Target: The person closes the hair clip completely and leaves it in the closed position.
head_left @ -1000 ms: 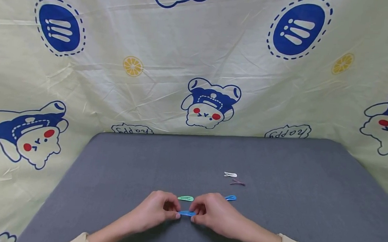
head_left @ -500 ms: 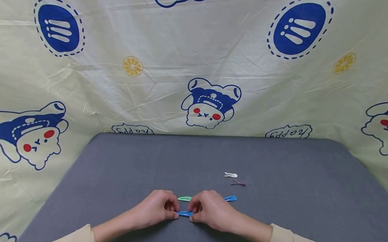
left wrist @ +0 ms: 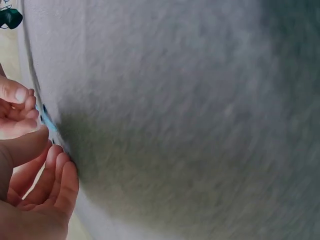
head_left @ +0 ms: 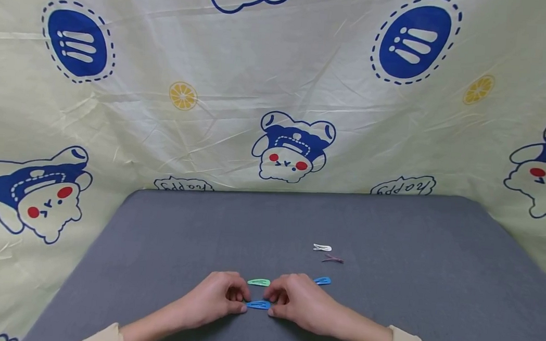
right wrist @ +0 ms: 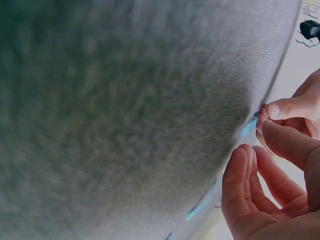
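Observation:
A blue snap hair clip [head_left: 258, 305] lies flat on the grey table, its narrow end to the left. My left hand [head_left: 220, 298] is at that end, with the thumb tip right beside it. At the wide end, my right hand [head_left: 300, 303] has its thumb and fingers parted and loosely bent. In the left wrist view the blue clip [left wrist: 48, 120] shows past the left thumb; in the right wrist view the clip [right wrist: 248, 127] is beyond the right fingertips. Just behind lies a green snap clip [head_left: 259, 282], between the hands' fingers.
Another blue snap clip [head_left: 322, 281] lies behind the right hand, partly covered by it. Farther back are a purplish crossed clip [head_left: 333, 258] and a white clip [head_left: 322, 247]. A patterned cloth [head_left: 228, 136] hangs behind the grey table [head_left: 194, 228].
The blue clip, earlier held between both hands' fingertips, now lies flatter, showing its broad face. The right fingers have loosened from it. The head view has shifted slightly.

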A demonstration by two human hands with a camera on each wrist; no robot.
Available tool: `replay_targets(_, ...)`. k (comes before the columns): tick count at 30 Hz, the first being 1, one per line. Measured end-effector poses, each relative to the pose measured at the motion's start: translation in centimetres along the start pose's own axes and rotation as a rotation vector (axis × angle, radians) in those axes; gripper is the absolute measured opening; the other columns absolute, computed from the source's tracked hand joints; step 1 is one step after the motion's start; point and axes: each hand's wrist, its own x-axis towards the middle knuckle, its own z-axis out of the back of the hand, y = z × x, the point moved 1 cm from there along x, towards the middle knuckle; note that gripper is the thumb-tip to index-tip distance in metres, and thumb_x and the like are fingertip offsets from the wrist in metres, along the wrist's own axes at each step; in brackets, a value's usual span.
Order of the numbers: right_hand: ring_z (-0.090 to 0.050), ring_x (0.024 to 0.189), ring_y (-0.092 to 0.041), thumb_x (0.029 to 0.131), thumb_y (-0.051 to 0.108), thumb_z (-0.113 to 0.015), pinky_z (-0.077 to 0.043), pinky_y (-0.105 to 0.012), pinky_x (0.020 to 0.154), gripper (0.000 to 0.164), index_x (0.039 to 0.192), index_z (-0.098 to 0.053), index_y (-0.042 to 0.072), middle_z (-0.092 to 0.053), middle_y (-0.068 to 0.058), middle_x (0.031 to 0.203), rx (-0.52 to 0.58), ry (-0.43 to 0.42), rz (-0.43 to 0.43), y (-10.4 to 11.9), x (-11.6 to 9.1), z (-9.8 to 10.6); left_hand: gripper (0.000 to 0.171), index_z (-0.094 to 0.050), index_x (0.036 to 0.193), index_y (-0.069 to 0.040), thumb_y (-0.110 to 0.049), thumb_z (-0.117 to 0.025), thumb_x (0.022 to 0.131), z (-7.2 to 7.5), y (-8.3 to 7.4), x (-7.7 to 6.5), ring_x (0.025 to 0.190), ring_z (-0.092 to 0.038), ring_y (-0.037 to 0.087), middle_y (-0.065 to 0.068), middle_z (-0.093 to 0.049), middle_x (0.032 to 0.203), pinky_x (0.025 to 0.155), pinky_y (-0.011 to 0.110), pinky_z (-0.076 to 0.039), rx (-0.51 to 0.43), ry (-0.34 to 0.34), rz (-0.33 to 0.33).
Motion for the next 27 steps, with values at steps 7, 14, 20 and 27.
replay_targets(7,-0.056,0.075,0.001,0.086,0.009,-0.074,-0.049,-0.024,0.068,0.019,0.105,-0.072,0.013,-0.060,0.016,0.087,-0.058,-0.082,0.037,0.6,-2.1,1.2,0.010,-0.071,0.093,-0.009,-0.003,-0.074,0.086,1.4,-0.9,0.8,0.070,-0.055,0.004,-0.012,-0.060,0.078,0.063,0.024,-0.049,0.058,-0.039,-0.037)
replay_targets(14,-0.057,0.082,-0.002,0.091,0.014,-0.071,-0.052,-0.030,0.074,0.017,0.108,-0.071,0.015,-0.062,0.014,0.094,-0.118,-0.118,0.038,0.6,-3.0,4.1,0.012,-0.072,0.100,-0.006,-0.007,-0.073,0.088,2.4,-1.7,2.9,0.072,-0.058,0.008,-0.010,-0.062,0.078,0.066,0.026,-0.050,0.065,-0.041,-0.014)
replay_targets(20,-0.058,0.086,-0.003,0.093,0.019,-0.070,-0.052,-0.029,0.077,0.019,0.112,-0.070,0.019,-0.061,0.015,0.095,-0.181,-0.150,0.022,-0.2,-3.6,7.3,0.015,-0.072,0.104,-0.005,-0.010,-0.072,0.090,2.4,-1.4,5.4,0.078,-0.059,0.010,-0.009,-0.063,0.082,0.071,0.028,-0.050,0.052,-0.021,-0.045)
replay_targets(27,-0.059,0.087,-0.006,0.093,0.014,-0.069,-0.053,-0.034,0.076,0.022,0.115,-0.069,0.012,-0.063,0.009,0.100,-0.288,-0.206,-0.012,-2.7,-3.7,10.3,0.015,-0.072,0.105,-0.006,-0.010,-0.070,0.092,2.2,-0.8,8.6,0.082,-0.058,0.011,-0.008,-0.064,0.087,0.074,0.028,-0.050,0.112,0.001,-0.089)
